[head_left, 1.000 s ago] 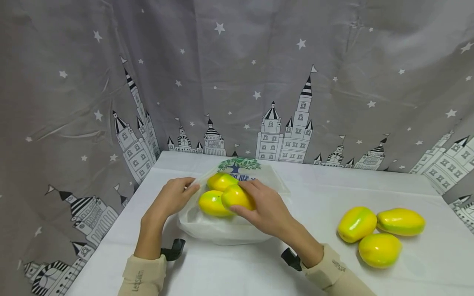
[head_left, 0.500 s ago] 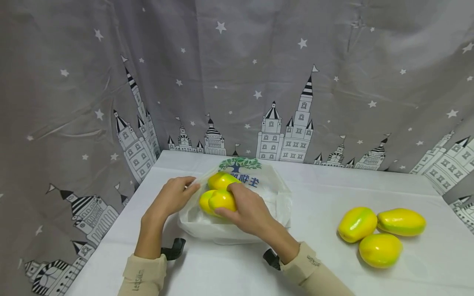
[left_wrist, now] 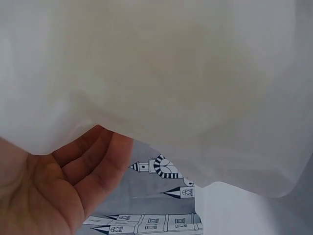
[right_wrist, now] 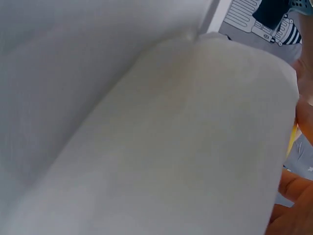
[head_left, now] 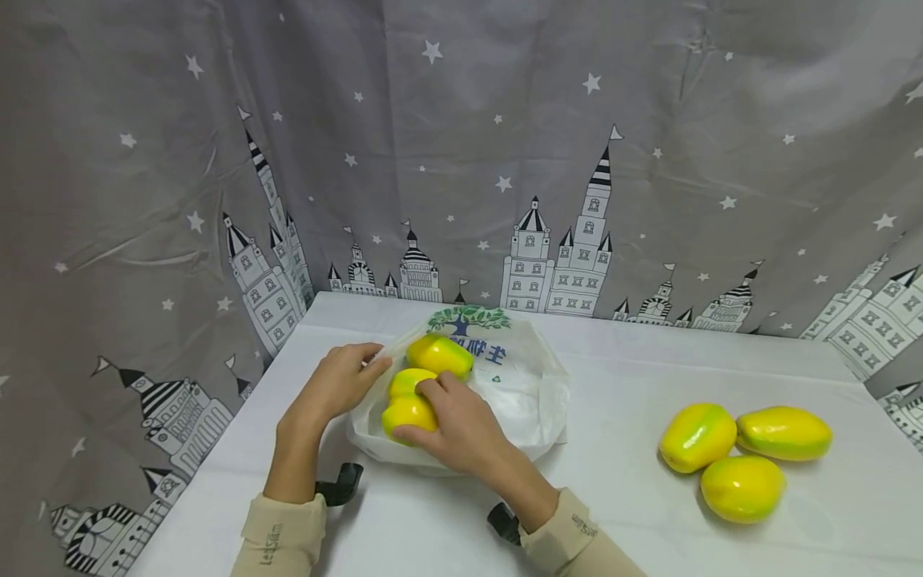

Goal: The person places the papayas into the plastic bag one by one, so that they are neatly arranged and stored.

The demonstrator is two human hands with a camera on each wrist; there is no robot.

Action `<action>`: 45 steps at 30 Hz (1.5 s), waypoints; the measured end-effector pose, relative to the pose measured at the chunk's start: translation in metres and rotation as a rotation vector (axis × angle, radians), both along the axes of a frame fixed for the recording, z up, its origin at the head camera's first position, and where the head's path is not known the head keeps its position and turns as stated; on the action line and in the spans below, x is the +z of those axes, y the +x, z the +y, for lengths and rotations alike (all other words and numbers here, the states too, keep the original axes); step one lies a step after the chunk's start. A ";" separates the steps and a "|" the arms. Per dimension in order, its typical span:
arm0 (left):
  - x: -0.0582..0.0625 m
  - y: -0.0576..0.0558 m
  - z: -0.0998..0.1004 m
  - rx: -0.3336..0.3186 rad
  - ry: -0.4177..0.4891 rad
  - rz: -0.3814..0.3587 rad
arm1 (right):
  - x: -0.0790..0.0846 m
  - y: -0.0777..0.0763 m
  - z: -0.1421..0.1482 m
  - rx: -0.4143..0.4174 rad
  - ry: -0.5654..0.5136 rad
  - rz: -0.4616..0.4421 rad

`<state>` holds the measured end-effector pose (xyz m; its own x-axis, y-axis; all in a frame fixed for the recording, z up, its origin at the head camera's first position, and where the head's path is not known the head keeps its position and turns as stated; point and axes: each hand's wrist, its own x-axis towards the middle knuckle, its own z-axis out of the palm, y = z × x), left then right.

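Observation:
A white plastic bag (head_left: 519, 401) with a tree print lies open on the table. My left hand (head_left: 340, 385) pinches its left rim; in the left wrist view the bag's film hides the tips of the left hand's (left_wrist: 83, 181) fingers. Inside the bag, my right hand (head_left: 457, 425) grips a yellow mango (head_left: 409, 415) between thumb and fingers. That mango rests against a second mango (head_left: 411, 380), partly covered by it and the hand. A third mango (head_left: 440, 355) with a green streak lies behind them. Bag film fills most of the right wrist view.
Three more mangoes lie grouped on the white table at the right: one at left (head_left: 698, 437), one behind (head_left: 784, 433), one in front (head_left: 743, 489). A grey curtain (head_left: 461, 160) with castles and stars hangs behind the table and at its left.
My right hand has moved left and toward me with its mango, down to the front left inside of the bag. The left hand has stayed at the rim.

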<state>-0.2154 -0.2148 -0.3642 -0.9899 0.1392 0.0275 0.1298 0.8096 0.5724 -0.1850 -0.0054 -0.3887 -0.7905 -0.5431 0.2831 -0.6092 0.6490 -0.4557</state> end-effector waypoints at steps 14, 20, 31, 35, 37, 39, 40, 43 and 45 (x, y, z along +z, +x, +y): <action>0.000 -0.001 0.001 0.019 0.002 -0.024 | -0.018 0.009 -0.015 -0.001 0.076 0.005; 0.001 -0.002 0.000 0.015 -0.004 -0.025 | -0.018 0.010 -0.016 -0.002 0.098 0.050; 0.001 -0.002 0.000 0.010 -0.001 -0.022 | -0.017 0.010 -0.013 0.025 0.084 0.016; 0.000 -0.002 0.000 0.008 -0.001 -0.016 | -0.017 0.010 -0.012 0.026 0.088 0.007; 0.000 -0.002 0.000 0.007 -0.002 -0.014 | -0.018 0.011 -0.011 0.025 0.095 0.013; 0.000 -0.001 0.000 0.006 -0.004 -0.012 | -0.018 0.011 -0.010 0.024 0.099 0.022; 0.000 -0.002 0.000 0.005 -0.005 -0.012 | -0.018 0.012 -0.009 0.024 0.100 0.025; 0.000 -0.001 0.000 0.003 -0.007 -0.015 | -0.017 0.012 -0.006 0.025 0.097 0.029; 0.000 -0.001 0.000 0.003 -0.008 -0.016 | -0.017 0.013 -0.003 0.029 0.097 0.035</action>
<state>-0.2169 -0.2152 -0.3638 -0.9906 0.1367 0.0107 0.1185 0.8146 0.5678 -0.1717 -0.0080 -0.4056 -0.7645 -0.5918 0.2554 -0.6428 0.6709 -0.3697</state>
